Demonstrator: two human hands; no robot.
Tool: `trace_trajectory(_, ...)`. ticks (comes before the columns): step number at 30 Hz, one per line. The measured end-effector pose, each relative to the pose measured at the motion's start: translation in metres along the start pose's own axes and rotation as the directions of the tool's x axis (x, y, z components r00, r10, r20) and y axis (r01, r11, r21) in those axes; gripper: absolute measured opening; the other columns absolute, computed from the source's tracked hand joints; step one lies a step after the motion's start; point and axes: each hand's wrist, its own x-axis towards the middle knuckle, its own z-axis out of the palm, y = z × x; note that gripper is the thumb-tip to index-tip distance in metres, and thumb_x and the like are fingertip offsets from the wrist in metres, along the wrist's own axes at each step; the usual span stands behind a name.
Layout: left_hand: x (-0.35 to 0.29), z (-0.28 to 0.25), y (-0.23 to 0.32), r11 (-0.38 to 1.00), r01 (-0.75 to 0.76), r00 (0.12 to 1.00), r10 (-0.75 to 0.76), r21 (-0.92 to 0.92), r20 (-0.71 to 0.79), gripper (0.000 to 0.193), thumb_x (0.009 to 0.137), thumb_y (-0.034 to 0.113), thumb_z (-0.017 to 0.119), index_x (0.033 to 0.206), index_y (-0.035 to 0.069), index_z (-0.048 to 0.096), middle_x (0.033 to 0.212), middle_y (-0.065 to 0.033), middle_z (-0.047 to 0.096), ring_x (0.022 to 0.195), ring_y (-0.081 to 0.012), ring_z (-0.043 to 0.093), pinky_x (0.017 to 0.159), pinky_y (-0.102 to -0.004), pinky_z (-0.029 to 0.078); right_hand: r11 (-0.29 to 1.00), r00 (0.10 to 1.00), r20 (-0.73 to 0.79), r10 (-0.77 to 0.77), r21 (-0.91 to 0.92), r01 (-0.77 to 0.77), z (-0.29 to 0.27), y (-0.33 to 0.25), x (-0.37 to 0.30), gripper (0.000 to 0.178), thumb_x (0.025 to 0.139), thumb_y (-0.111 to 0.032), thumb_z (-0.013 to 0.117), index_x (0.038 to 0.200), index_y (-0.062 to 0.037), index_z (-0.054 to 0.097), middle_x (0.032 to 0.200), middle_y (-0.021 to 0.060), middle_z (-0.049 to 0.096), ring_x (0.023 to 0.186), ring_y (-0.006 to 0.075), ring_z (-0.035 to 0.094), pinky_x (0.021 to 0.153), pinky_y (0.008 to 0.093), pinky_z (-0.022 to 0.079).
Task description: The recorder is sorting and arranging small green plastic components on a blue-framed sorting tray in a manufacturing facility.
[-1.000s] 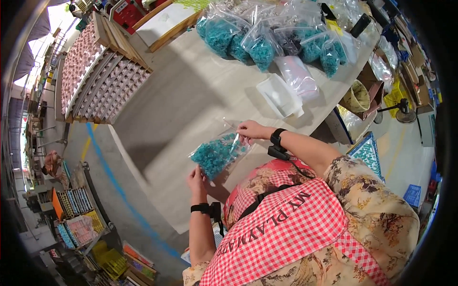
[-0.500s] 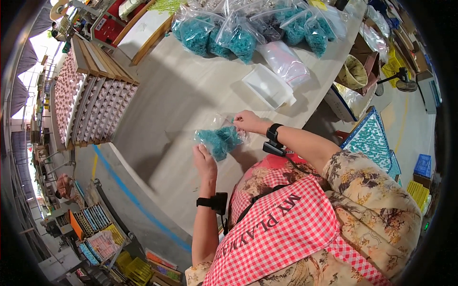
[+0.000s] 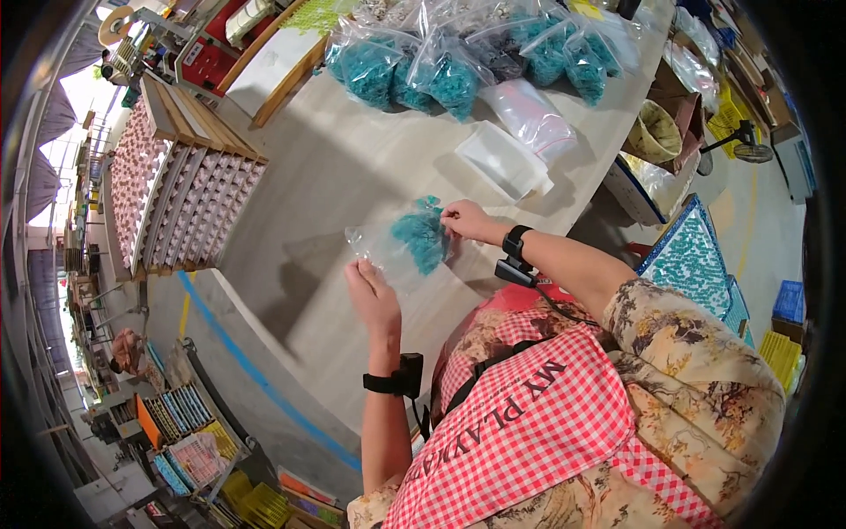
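Observation:
A clear plastic bag (image 3: 381, 245) is stretched between my hands, low over the table. Small teal pieces (image 3: 421, 236) are gathered in its right part; the left part looks flat and see-through. My left hand (image 3: 374, 298) is closed on the bag's near left end, thumb against fingers. At the other end, next to the teal pieces, my right hand (image 3: 471, 220) pinches the bag's edge. Its fingertips partly cover what they grip. Beyond my right hand a white plastic scoop-like tray (image 3: 502, 163) rests on the table.
Several filled bags of teal pieces (image 3: 454, 84) crowd the table's (image 3: 308, 198) far edge. Flat empty bags (image 3: 531, 119) lie beside the white tray. Stacked trays of pinkish pieces (image 3: 189, 198) stand at the left. Cartons (image 3: 652, 181) and a teal-speckled board (image 3: 687, 251) are off the right edge.
The teal pieces have shifted toward the bag's right part, leaving its left part thin and flat. My left hand has moved slightly left, and the bag is stretched wider.

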Motion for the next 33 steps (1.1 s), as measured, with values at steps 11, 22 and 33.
trace_trajectory(11,0.006,-0.004,0.008,0.996,-0.078,0.997,0.077,-0.039,-0.015,0.025,0.102,0.021,0.038,0.092,0.0,0.046,0.072,-0.0083,0.052,0.064,-0.0176,0.049,0.061,-0.0324,0.041,0.996,0.996,0.025,0.091,0.001,-0.091,0.003,-0.017,-0.006,0.017,0.089,-0.018,0.057,0.093,-0.0027,0.063,0.074,0.0046,0.065,0.058,0.0134,0.063,0.048,0.0269,0.05)
trace_trajectory(22,-0.007,-0.015,-0.002,0.991,-0.114,0.991,0.108,-0.074,-0.073,0.025,0.102,0.022,0.039,0.091,0.001,0.047,0.072,-0.007,0.047,0.065,-0.0153,0.045,0.06,-0.0304,0.038,1.0,1.0,0.013,0.019,0.016,-0.019,0.005,-0.024,-0.008,0.016,0.089,-0.019,0.058,0.094,-0.0035,0.063,0.071,0.004,0.064,0.055,0.0116,0.063,0.046,0.0261,0.049)
trace_trajectory(33,-0.02,-0.032,-0.013,0.987,0.017,0.995,-0.033,-0.16,-0.098,0.026,0.102,0.024,0.039,0.089,0.003,0.047,0.064,-0.0019,0.044,0.055,-0.0106,0.042,0.051,-0.0284,0.038,0.984,0.995,0.033,-0.094,-0.149,0.098,0.016,-0.025,0.002,0.017,0.085,-0.017,0.061,0.087,-0.0013,0.066,0.068,0.0077,0.066,0.054,0.0146,0.064,0.052,0.0285,0.05)
